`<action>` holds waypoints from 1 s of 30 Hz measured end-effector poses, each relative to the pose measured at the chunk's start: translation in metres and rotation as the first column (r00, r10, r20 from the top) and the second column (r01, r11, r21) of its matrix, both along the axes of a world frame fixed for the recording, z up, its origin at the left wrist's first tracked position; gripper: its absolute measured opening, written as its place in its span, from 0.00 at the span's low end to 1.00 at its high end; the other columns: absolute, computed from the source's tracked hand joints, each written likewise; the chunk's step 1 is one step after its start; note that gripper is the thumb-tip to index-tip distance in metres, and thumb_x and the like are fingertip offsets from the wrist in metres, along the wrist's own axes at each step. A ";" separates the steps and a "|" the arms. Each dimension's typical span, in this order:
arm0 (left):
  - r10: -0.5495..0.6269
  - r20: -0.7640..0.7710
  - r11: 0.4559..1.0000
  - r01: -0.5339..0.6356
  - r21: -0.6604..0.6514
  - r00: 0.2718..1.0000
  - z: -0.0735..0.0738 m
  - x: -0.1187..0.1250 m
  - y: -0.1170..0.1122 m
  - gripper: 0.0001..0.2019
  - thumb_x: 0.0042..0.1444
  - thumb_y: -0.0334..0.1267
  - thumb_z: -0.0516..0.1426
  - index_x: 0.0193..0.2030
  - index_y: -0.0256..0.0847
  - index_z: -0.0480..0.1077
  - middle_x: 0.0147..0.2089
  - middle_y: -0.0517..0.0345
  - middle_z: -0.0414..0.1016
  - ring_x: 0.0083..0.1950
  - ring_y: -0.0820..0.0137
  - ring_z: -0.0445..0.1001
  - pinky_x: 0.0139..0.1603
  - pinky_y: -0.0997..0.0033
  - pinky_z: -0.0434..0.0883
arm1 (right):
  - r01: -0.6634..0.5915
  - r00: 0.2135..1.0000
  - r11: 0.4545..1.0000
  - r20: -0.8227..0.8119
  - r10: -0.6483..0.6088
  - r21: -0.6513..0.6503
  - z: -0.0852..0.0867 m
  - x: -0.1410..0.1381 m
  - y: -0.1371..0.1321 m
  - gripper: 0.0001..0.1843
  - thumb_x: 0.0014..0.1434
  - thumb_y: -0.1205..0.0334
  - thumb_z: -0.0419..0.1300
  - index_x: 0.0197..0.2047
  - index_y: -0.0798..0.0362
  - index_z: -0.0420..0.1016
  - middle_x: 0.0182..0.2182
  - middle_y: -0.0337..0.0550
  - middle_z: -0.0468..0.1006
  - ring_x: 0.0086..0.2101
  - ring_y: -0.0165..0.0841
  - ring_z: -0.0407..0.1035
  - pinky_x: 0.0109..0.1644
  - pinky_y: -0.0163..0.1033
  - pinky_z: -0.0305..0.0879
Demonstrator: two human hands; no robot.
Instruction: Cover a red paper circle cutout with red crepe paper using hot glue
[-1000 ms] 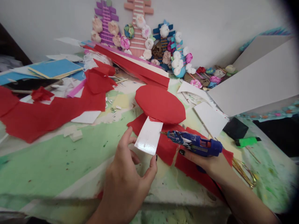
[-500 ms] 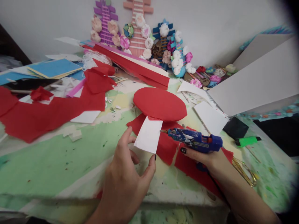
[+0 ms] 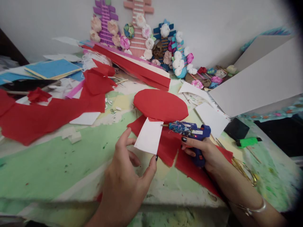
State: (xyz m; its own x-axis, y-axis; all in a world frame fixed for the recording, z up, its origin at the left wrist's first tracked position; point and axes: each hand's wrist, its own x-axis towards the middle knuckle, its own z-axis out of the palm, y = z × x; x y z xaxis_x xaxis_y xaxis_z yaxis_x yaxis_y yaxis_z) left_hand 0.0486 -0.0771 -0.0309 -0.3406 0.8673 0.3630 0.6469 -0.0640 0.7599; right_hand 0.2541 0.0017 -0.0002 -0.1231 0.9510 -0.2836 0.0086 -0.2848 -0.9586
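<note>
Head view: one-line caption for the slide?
Left hand steadies a white card tucked under a red paper disc while the right hand aims a blue glue gun at it.

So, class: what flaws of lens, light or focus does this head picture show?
Head view: wide-angle bending bows the table edge; a dark vignette fills the right corners; light is soft, shadows faint; the left hand and the glue gun in the right hand look slightly soft.
</note>
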 end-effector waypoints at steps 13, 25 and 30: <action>-0.027 0.046 1.000 0.026 0.013 0.999 0.001 0.001 -0.001 0.36 0.52 0.43 0.60 0.66 0.42 0.49 0.48 0.50 0.70 0.25 0.75 0.69 0.20 0.75 0.68 | -0.078 0.996 0.982 -0.048 0.071 -0.172 0.007 -0.005 -0.032 0.17 0.39 0.56 0.72 0.21 0.56 0.70 0.15 0.36 0.66 0.16 0.22 0.54 0.18 0.30 0.48; -0.035 0.042 0.997 0.032 0.074 0.999 -0.003 0.001 0.001 0.36 0.52 0.41 0.60 0.66 0.42 0.49 0.48 0.49 0.70 0.26 0.76 0.69 0.21 0.76 0.68 | -0.105 0.992 0.972 -0.085 0.088 -0.210 0.000 -0.003 -0.047 0.18 0.38 0.54 0.74 0.24 0.58 0.75 0.18 0.39 0.69 0.17 0.21 0.55 0.19 0.29 0.48; -0.036 0.047 0.998 0.033 0.056 0.998 -0.001 0.001 0.001 0.37 0.53 0.41 0.60 0.66 0.42 0.48 0.48 0.50 0.70 0.27 0.75 0.70 0.22 0.75 0.69 | -0.113 0.990 0.970 -0.102 0.093 -0.213 -0.001 -0.001 -0.049 0.17 0.38 0.55 0.74 0.22 0.57 0.74 0.17 0.38 0.68 0.17 0.21 0.55 0.18 0.29 0.47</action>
State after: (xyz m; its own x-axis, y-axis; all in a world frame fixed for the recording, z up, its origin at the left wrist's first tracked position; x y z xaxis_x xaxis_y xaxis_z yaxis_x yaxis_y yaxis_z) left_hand 0.0497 -0.0764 -0.0323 -0.3290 0.8580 0.3944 0.6065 -0.1281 0.7847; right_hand 0.2531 -0.0470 -0.0015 -0.2519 0.8482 -0.4660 -0.0348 -0.4892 -0.8715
